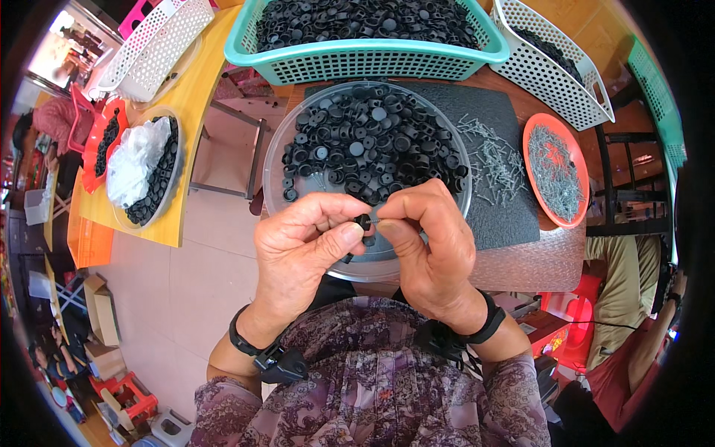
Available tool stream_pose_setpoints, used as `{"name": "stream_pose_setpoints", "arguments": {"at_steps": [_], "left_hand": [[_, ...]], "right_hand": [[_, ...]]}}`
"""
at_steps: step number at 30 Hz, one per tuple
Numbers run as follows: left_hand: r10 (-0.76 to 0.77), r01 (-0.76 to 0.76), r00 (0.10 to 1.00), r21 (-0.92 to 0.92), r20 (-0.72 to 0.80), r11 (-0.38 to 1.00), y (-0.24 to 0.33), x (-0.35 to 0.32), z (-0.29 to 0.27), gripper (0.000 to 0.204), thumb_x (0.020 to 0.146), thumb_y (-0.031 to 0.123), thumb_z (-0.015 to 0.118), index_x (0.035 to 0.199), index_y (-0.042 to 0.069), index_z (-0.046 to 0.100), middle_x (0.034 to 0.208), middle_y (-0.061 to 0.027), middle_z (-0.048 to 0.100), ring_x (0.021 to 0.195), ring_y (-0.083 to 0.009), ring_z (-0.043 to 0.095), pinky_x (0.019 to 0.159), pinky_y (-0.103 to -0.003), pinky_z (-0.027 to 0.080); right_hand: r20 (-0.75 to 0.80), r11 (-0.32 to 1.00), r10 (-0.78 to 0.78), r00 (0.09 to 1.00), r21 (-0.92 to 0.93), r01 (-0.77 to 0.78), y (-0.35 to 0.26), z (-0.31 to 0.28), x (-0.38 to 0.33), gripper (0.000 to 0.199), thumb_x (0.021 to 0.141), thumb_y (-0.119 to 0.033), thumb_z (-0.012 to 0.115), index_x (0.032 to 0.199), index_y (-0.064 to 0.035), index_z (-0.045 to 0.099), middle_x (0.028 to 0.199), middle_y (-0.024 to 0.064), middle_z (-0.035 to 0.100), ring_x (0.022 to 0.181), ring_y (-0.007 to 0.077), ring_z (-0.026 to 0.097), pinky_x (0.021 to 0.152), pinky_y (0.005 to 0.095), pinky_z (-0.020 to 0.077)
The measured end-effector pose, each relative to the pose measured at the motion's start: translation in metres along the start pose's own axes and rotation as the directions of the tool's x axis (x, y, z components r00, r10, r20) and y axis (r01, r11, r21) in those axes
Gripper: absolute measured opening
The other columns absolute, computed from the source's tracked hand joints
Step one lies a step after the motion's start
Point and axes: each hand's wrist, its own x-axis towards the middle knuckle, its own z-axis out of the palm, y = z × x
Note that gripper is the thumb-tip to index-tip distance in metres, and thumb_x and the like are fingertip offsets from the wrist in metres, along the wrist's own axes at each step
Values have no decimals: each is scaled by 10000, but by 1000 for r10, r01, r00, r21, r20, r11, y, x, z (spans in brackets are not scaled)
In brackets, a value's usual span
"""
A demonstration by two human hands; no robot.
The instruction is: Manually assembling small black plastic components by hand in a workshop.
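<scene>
Between the thumb and fingers of my left hand point(293, 244) is a small black plastic part point(363, 221). My right hand point(438, 249) pinches a thin metal screw point(375, 221) against the side of that part. How far the screw sits in it is hidden by my fingertips. Both hands hover over the near side of a clear round tray point(270, 167). Inside the tray lies a heap of round black plastic parts point(372, 134). Loose screws point(491, 160) are scattered on a dark mat point(514, 220) to the right, beside an orange-red plate point(530, 175) piled with more screws.
A turquoise basket point(372, 58) full of black parts stands behind the tray. At the far right is a white perforated basket point(555, 83). On a yellow table point(171, 216) at left sits a clear bowl point(179, 179) with black parts and a plastic bag. Another person's arm point(655, 343) shows at right.
</scene>
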Motion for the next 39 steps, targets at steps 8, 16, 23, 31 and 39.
{"name": "stream_pose_setpoints", "arguments": {"at_steps": [8, 16, 23, 31, 39], "left_hand": [[-43, 45, 998, 34, -49, 998, -3, -5, 1, 170, 849, 11, 605, 1012, -39, 598, 893, -69, 630, 753, -90, 589, 668, -206, 497], [23, -23, 975, 6, -220, 1000, 12, -5, -29, 173, 833, 30, 619, 984, -50, 593, 824, -90, 631, 689, -113, 602, 665, -221, 492], [40, -71, 959, -100, -282, 992, 8, -4, -38, 188, 827, 63, 637, 975, -46, 597, 820, -124, 649, 642, -123, 598, 640, -226, 491], [92, -126, 945, -89, -313, 988, 8, -4, -38, 178, 840, 56, 618, 980, -50, 590, 835, -126, 644, 635, -122, 587, 639, -225, 483], [76, -105, 956, -88, -282, 991, 4, -1, -36, 194, 833, 58, 627, 985, -57, 593, 832, -131, 645, 639, -122, 589, 637, -224, 489]], "right_hand": [[47, 991, -109, 993, -72, 112, 5, 2, -2, 214, 662, 63, 679, 827, -18, 571, 769, 94, 572, 654, 253, 524, 562, 326, 411], [124, 995, -6, 992, -93, 18, 5, -9, 18, 257, 634, 60, 695, 869, -7, 615, 814, 112, 583, 728, 273, 551, 607, 339, 445], [366, 946, -113, 924, -245, 212, 31, 9, 29, 213, 640, 90, 629, 819, -26, 634, 781, 94, 570, 702, 272, 531, 601, 337, 436], [494, 838, -194, 847, -366, 405, 35, 15, 57, 217, 606, 81, 598, 781, -45, 622, 707, 75, 515, 684, 263, 504, 592, 353, 413], [525, 920, -89, 846, -281, 272, 35, 10, 39, 219, 604, 18, 692, 802, -58, 638, 722, 67, 537, 707, 255, 524, 586, 350, 421]]}}
